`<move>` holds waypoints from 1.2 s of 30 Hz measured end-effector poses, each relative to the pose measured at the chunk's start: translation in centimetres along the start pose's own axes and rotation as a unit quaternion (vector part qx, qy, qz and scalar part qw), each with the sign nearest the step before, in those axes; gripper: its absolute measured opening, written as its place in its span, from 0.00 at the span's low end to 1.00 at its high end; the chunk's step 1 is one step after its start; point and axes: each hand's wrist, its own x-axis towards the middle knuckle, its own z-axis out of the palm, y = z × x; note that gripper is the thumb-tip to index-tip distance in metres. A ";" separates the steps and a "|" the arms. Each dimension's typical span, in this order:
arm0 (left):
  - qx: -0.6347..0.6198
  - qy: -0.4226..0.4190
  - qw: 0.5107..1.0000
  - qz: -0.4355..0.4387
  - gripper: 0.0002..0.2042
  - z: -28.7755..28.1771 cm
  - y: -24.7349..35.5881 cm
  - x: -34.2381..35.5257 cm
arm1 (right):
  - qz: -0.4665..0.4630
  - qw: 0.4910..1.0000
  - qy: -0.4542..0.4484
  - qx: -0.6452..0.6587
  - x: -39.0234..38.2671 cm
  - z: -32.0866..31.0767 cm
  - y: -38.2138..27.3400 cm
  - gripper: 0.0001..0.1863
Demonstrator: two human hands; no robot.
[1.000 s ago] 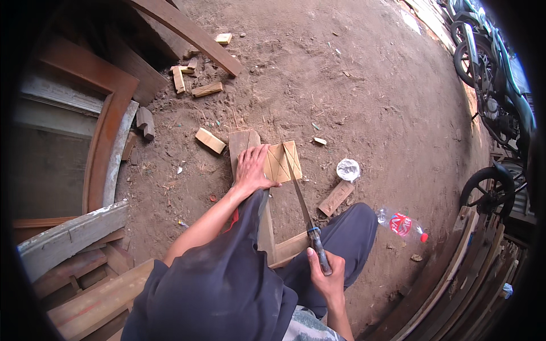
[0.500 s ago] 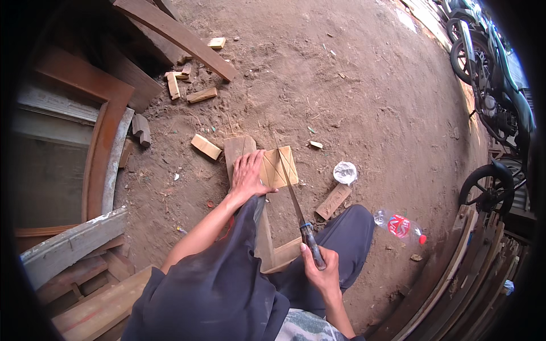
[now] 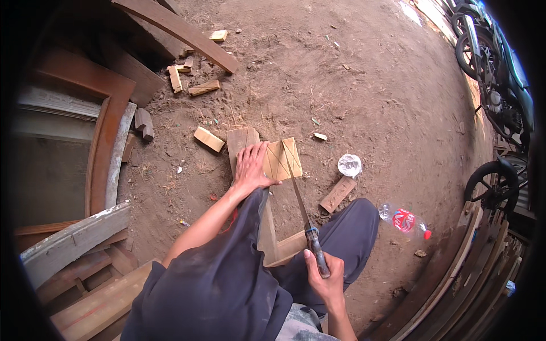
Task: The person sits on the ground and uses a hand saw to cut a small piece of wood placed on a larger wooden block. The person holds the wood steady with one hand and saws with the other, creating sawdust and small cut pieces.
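A pale wooden block (image 3: 275, 163) with pencilled diagonal lines lies on a brown wooden support (image 3: 242, 138). My left hand (image 3: 249, 170) is closed over the block's left end, its thumb along the near edge. My right hand (image 3: 326, 278) grips the dark handle of a handsaw (image 3: 301, 199). The saw's narrow blade slants away from me across the block, right of my left thumb, with its tip near the far edge. How deep the blade sits in the wood I cannot tell.
Several wood offcuts (image 3: 209, 139) lie on the dirt ground. To the right are a white cup (image 3: 350, 165), a brown wood piece (image 3: 338, 194) and a plastic bottle (image 3: 405, 221). Wooden frames (image 3: 114, 96) stand left; stacked planks (image 3: 455, 273) and a motorcycle (image 3: 495, 102) are right.
The saw has been drawn back toward me; its tip, earlier well beyond the block's far edge, is now near that edge. My left hand stays on the block. The view has shifted slightly.
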 end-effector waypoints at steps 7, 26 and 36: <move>0.013 -0.001 1.000 0.004 0.69 0.5 -0.2 0.0 | -0.036 0.999 0.021 -0.012 4.9 3.3 1.7 0.24; -0.003 0.005 1.000 0.002 0.69 0.4 -0.2 -0.1 | 0.002 1.000 0.011 -0.029 1.4 0.9 0.2 0.26; -0.015 -0.004 1.000 0.005 0.68 -0.2 0.3 0.0 | -0.026 0.999 0.034 0.001 3.7 3.6 1.7 0.27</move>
